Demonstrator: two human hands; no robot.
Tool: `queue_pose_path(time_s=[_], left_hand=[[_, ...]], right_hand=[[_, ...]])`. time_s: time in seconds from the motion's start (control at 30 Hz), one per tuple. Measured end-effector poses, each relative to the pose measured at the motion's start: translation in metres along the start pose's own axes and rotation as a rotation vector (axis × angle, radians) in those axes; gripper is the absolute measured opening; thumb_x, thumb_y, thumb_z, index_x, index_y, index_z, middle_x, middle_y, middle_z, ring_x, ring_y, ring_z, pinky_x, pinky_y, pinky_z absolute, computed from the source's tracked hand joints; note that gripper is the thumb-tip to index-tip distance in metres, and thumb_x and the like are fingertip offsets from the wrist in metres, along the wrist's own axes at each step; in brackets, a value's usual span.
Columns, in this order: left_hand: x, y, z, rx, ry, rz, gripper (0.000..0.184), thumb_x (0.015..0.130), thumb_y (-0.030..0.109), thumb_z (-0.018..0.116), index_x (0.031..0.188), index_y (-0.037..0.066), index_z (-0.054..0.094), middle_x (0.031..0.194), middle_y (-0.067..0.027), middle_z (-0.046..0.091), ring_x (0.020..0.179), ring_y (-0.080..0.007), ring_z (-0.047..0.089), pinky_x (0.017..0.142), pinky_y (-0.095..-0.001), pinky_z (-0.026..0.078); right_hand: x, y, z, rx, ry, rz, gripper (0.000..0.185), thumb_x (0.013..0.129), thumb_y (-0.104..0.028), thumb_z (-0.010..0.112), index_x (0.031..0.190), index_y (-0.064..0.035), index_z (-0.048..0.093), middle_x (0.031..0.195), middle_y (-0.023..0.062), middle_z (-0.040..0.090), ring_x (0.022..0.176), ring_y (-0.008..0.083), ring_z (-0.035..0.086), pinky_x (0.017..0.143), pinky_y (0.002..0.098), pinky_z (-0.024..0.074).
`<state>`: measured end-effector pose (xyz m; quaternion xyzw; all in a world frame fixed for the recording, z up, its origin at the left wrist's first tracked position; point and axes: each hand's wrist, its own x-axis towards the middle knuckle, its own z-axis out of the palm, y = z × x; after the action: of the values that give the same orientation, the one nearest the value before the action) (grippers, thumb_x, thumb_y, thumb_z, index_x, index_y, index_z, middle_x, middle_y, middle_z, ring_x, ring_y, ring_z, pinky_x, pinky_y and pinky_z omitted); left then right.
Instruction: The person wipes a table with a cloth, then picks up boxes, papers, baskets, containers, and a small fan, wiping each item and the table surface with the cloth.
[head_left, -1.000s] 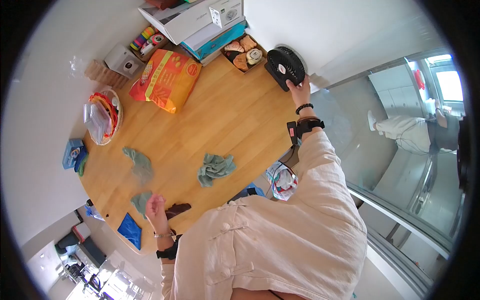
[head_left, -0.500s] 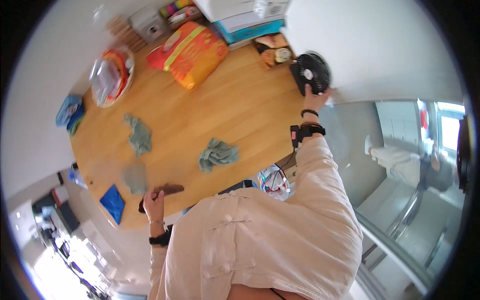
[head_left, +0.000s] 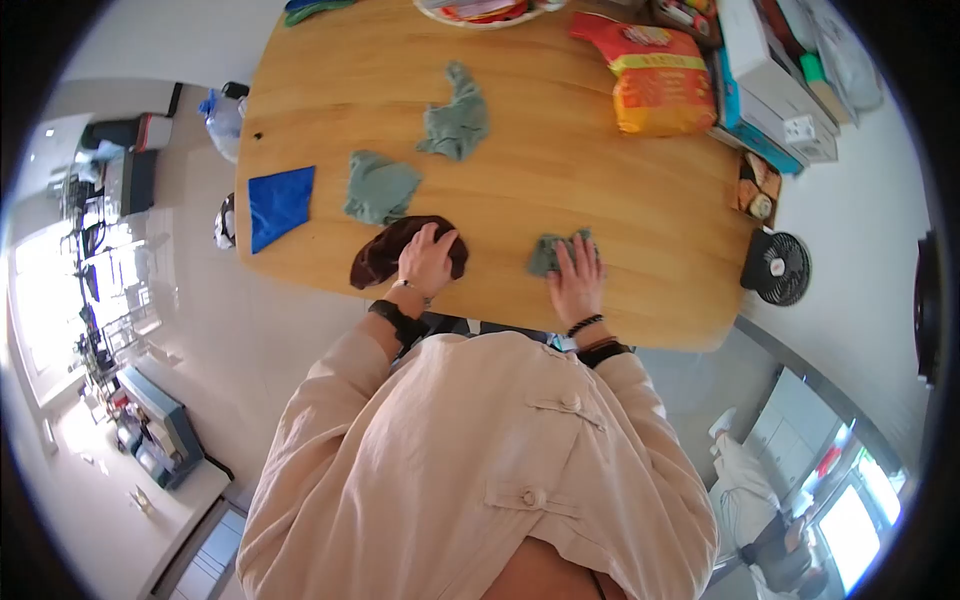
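A dark brown cloth (head_left: 381, 254) lies bunched near the table's front edge, and my left hand (head_left: 428, 258) has its fingers curled into its right part. To the right, my right hand (head_left: 577, 283) rests on a small crumpled grey-green cloth (head_left: 543, 256). Its fingers are stretched and slightly spread over the cloth, partly covering it. Beyond the brown cloth lies a second grey-green cloth (head_left: 381, 188). Farther back is a third, twisted grey-green cloth (head_left: 457, 120). A flat blue cloth (head_left: 280, 207) lies at the left side.
The wooden table (head_left: 500, 200) also bears an orange-red bag (head_left: 662, 85), a white-rimmed basket (head_left: 487, 22) and boxes (head_left: 765, 125) at the back right. A black fan (head_left: 780, 266) stands at the right edge by the wall. Another person (head_left: 770, 530) is visible at lower right.
The view has swung to the right. My right hand has left the fan and come onto a grey-green cloth. My left hand stays with the brown cloth, now more bunched.
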<state>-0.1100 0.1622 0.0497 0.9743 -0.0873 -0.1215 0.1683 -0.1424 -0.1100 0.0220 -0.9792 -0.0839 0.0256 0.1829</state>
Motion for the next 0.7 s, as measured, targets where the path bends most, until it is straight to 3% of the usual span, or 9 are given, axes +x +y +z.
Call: queue_pose_path(time_s=[0.07, 0.17, 0.23, 0.37, 0.43, 0.47, 0.53, 0.63, 0.7], left_hand=[[-0.001, -0.018, -0.004, 0.078, 0.099, 0.020, 0.035, 0.066, 0.012, 0.058, 0.101, 0.014, 0.057, 0.098, -0.0102, 0.051, 0.095, -0.0287, 0.048, 0.078, -0.0391, 0.040], [-0.003, -0.059, -0.027, 0.107, 0.207, -0.165, 0.033, 0.066, 0.011, 0.059, 0.100, 0.014, 0.058, 0.093, -0.0088, 0.052, 0.091, -0.0289, 0.048, 0.079, -0.0394, 0.038], [-0.002, -0.099, -0.034, 0.121, 0.301, -0.179, 0.032, 0.066, 0.013, 0.060, 0.099, 0.014, 0.059, 0.090, -0.0082, 0.052, 0.090, -0.0286, 0.048, 0.076, -0.0400, 0.040], [0.002, -0.160, -0.055, -0.030, 0.282, -0.331, 0.033, 0.068, 0.021, 0.063, 0.100, 0.013, 0.058, 0.092, -0.0095, 0.052, 0.091, -0.0298, 0.049, 0.075, -0.0405, 0.042], [0.007, -0.176, -0.081, -0.272, 0.082, -0.170, 0.032, 0.071, 0.023, 0.063, 0.100, 0.012, 0.058, 0.096, -0.0109, 0.052, 0.094, -0.0306, 0.048, 0.077, -0.0405, 0.041], [0.012, -0.186, -0.096, -0.263, 0.221, -0.082, 0.033, 0.071, 0.026, 0.064, 0.100, 0.010, 0.058, 0.092, -0.0112, 0.055, 0.087, -0.0285, 0.053, 0.073, -0.0387, 0.043], [0.030, -0.237, -0.115, -0.361, 0.282, -0.190, 0.035, 0.070, 0.025, 0.065, 0.101, 0.009, 0.057, 0.088, -0.0112, 0.056, 0.080, -0.0277, 0.054, 0.070, -0.0375, 0.044], [0.070, -0.317, -0.141, -0.383, 0.411, -0.389, 0.034, 0.069, 0.019, 0.063, 0.100, 0.007, 0.057, 0.081, -0.0116, 0.058, 0.064, -0.0267, 0.056, 0.061, -0.0353, 0.046], [0.101, -0.349, -0.160, -0.389, 0.546, -0.431, 0.029, 0.068, 0.016, 0.061, 0.095, 0.005, 0.059, 0.080, -0.0125, 0.058, 0.066, -0.0274, 0.057, 0.062, -0.0352, 0.046]], right_hand=[[0.007, 0.010, -0.018, -0.224, -0.188, 0.068, 0.050, 0.078, -0.025, 0.052, 0.125, -0.0149, 0.041, 0.134, 0.0124, 0.032, 0.125, 0.0299, 0.026, 0.095, 0.0508, 0.0246], [0.015, 0.042, -0.018, -0.221, -0.063, 0.360, 0.045, 0.080, -0.022, 0.050, 0.123, -0.0113, 0.042, 0.131, 0.0134, 0.036, 0.122, 0.0313, 0.030, 0.096, 0.0478, 0.0266], [0.015, 0.066, 0.025, -0.036, 0.485, 0.712, 0.044, 0.082, -0.022, 0.049, 0.123, -0.0083, 0.041, 0.129, 0.0171, 0.038, 0.119, 0.0357, 0.032, 0.097, 0.0465, 0.0258], [0.086, -0.037, 0.076, 0.001, 0.474, 0.427, 0.048, 0.084, -0.027, 0.046, 0.127, -0.0091, 0.037, 0.130, 0.0217, 0.034, 0.120, 0.0398, 0.029, 0.100, 0.0461, 0.0221], [0.136, -0.115, 0.074, 0.108, 0.414, 0.325, 0.051, 0.085, -0.032, 0.045, 0.130, -0.0102, 0.033, 0.133, 0.0219, 0.031, 0.122, 0.0395, 0.026, 0.100, 0.0469, 0.0206], [0.155, -0.144, 0.077, 0.118, 0.333, 0.379, 0.055, 0.085, -0.039, 0.041, 0.132, -0.0120, 0.028, 0.135, 0.0213, 0.027, 0.124, 0.0386, 0.023, 0.100, 0.0486, 0.0187], [0.190, -0.177, 0.085, 0.127, 0.223, 0.489, 0.065, 0.086, -0.053, 0.031, 0.137, -0.0167, 0.016, 0.140, 0.0185, 0.017, 0.128, 0.0353, 0.016, 0.098, 0.0531, 0.0146], [0.216, -0.186, 0.092, 0.022, 0.208, 0.660, 0.065, 0.085, -0.053, 0.033, 0.137, -0.0165, 0.017, 0.139, 0.0185, 0.019, 0.128, 0.0351, 0.017, 0.098, 0.0532, 0.0149], [0.215, -0.193, 0.088, 0.015, 0.214, 0.659, 0.064, 0.086, -0.051, 0.034, 0.137, -0.0163, 0.018, 0.138, 0.0199, 0.021, 0.128, 0.0348, 0.018, 0.097, 0.0524, 0.0168]])
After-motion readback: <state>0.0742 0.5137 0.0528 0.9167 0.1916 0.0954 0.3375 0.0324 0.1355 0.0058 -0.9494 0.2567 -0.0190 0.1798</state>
